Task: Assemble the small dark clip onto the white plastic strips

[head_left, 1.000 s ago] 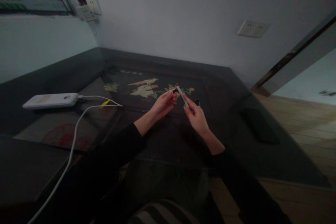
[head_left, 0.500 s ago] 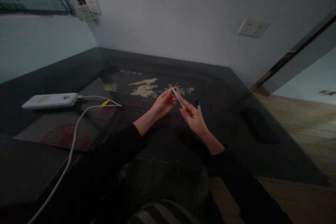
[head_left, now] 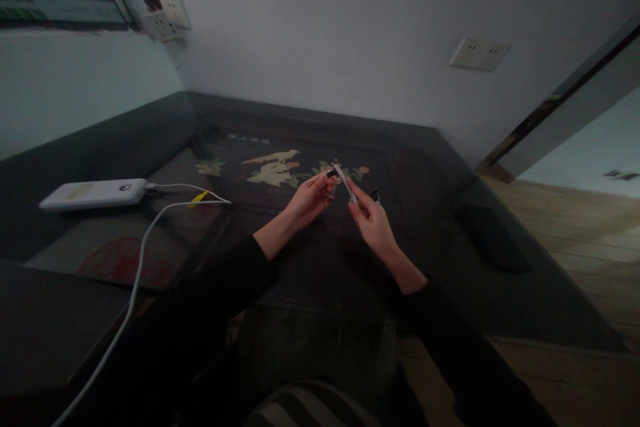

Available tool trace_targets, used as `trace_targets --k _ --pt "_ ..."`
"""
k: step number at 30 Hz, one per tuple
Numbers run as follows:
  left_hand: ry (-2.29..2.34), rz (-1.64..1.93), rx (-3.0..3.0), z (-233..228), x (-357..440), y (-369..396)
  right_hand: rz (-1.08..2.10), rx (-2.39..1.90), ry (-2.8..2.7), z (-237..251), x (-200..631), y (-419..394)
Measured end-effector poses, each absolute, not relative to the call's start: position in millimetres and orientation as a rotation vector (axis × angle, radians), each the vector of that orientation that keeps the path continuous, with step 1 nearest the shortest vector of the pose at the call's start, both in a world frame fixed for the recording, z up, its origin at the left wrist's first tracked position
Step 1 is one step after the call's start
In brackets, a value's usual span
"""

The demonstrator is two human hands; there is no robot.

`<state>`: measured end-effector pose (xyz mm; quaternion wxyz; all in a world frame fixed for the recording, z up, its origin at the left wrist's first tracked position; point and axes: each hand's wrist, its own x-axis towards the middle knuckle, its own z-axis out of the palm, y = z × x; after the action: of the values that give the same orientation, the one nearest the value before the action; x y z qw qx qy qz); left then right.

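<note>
I see the right hand (head_left: 373, 223) holding a thin white pen (head_left: 347, 183) tight in its fingers, tip pointing up and away; the left hand (head_left: 309, 199) pinches a small dark cap (head_left: 332, 173) right at the far end of the pen; both hands float just above the dark table (head_left: 500, 293), near the bird picture (head_left: 274, 167) on its top; far to the left a white power bank (head_left: 93, 193) lies with a white cable (head_left: 137, 273) plugged in.
</note>
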<state>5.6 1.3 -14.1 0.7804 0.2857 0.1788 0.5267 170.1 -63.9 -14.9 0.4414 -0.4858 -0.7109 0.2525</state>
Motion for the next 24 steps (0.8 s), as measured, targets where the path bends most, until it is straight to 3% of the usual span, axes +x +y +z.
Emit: trace_targets --k 18,24 --pt "0.413 1.138 0.639 -14.9 6.8 2.4 0.821 -1.071 -1.728 -13.4 160.4 -72.9" --pt "0.453 1.129 0.608 -17.2 7.7 4.1 0.721 -1.156 -1.744 -13.4 164.2 -68.2"
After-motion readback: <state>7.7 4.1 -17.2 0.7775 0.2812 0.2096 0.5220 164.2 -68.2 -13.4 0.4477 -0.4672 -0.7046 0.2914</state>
